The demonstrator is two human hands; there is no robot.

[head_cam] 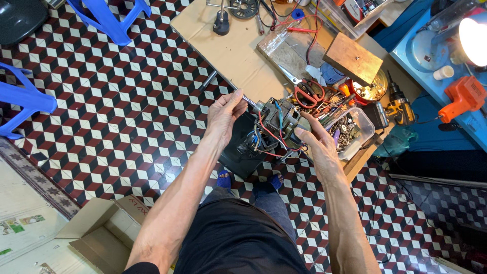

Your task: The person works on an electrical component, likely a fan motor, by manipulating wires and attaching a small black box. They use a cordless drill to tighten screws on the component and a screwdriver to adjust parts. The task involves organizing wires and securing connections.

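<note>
Both hands grip a small electric motor (276, 124), held in the air at the edge of the low wooden worktable (231, 48).

From the head camera: the left hand (224, 112) pinches the bare steel shaft (248, 100) between thumb and fingertips, while the right hand (315, 142) wraps the motor's body from underneath — red, blue and black wires (264, 139) hang loose between them. To turn the shaft well, I'd judge the right hand should keep the housing steady and the dangling wires clear of the fingers. Red-handled scissors (308, 93), a clear tub of screws (350, 129) and a yellow drill (399, 107) lie just beyond.
</note>
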